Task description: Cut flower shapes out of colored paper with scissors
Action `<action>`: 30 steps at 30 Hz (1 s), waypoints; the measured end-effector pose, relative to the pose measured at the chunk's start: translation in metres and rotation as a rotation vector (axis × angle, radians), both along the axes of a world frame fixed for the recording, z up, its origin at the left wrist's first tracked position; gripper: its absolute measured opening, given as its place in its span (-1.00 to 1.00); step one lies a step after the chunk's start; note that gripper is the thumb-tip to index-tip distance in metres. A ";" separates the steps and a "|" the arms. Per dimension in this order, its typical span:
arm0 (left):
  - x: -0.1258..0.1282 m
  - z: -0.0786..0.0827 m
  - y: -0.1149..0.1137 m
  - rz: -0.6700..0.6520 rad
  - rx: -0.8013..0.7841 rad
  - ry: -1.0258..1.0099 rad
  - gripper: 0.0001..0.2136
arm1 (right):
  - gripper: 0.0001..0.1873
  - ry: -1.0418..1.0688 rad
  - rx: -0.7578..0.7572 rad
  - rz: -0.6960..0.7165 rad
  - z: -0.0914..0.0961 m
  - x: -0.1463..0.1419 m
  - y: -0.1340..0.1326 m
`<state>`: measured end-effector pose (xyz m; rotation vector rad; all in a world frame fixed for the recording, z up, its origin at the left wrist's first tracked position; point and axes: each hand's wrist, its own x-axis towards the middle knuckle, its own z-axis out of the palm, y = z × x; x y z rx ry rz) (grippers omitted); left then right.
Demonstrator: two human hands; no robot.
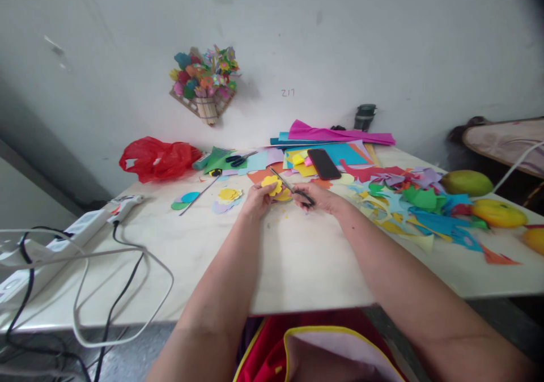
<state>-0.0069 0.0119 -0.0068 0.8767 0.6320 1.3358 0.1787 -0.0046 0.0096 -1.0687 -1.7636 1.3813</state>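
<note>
Between the fingers of my left hand [257, 199] is a yellow paper flower [272, 185] with a scalloped edge. My right hand [318, 196] is closed round the dark handles of a pair of scissors [302, 196]. Their blades point up and left, lying beside the flower's right edge; I cannot tell whether they touch it. More yellow paper shows just under the blades, and tiny yellow snippets lie on the table below. To the left rest cut flower shapes [229, 195] in yellow and lilac, and green and blue paper discs [186, 200].
A phone [323, 164] and coloured paper sheets [340, 153] lie behind my hands. Paper scraps [425, 200] and mangoes [498, 212] are at right. A red plastic bag [159, 158], second scissors [240, 158] and a power strip [80, 226] with loose cables are at left.
</note>
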 end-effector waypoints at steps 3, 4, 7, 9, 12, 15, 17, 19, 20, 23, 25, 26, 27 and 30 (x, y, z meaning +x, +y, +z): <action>0.000 0.000 0.000 0.004 -0.003 0.000 -0.87 | -0.73 -0.007 0.010 0.006 0.000 0.001 0.000; -0.001 0.000 0.000 0.005 -0.003 0.004 -0.87 | -0.72 -0.011 0.012 0.007 0.000 0.001 0.000; -0.002 -0.001 0.001 0.003 -0.001 0.015 -0.88 | -0.72 -0.004 0.005 0.004 -0.001 0.001 0.000; -0.003 -0.002 0.002 0.004 0.002 0.017 -0.87 | -0.74 0.014 -0.013 0.004 -0.001 0.001 0.001; -0.003 -0.003 0.003 0.006 0.000 0.015 -0.87 | -0.78 0.037 -0.055 -0.002 -0.002 0.001 0.003; -0.003 -0.003 0.003 0.010 -0.008 0.012 -0.87 | -0.83 0.064 -0.100 -0.003 -0.002 0.002 0.004; -0.003 -0.002 0.003 0.016 -0.016 0.010 -0.86 | -0.85 0.073 -0.117 0.006 0.000 0.002 0.004; -0.003 -0.001 0.002 0.018 -0.017 0.010 -0.85 | -0.85 0.064 -0.122 0.019 0.002 0.003 0.004; -0.003 -0.001 0.002 0.018 -0.015 0.010 -0.85 | -0.85 0.059 -0.120 0.021 0.002 0.003 0.003; -0.004 0.000 0.001 0.015 -0.010 0.018 -0.86 | -0.84 0.051 -0.120 0.017 0.004 0.003 0.001; -0.005 0.000 0.002 0.010 -0.026 0.038 -0.87 | -0.85 0.049 -0.122 0.006 0.004 0.003 0.001; -0.005 0.000 0.002 0.005 -0.039 0.057 -0.88 | -0.85 0.052 -0.120 0.001 0.004 0.002 0.001; -0.006 -0.001 0.002 0.001 -0.052 0.080 -0.89 | -0.85 0.052 -0.116 -0.005 0.003 0.002 0.000; -0.006 -0.001 0.002 -0.006 -0.067 0.135 -0.89 | -0.85 0.042 -0.095 -0.014 0.003 0.002 0.001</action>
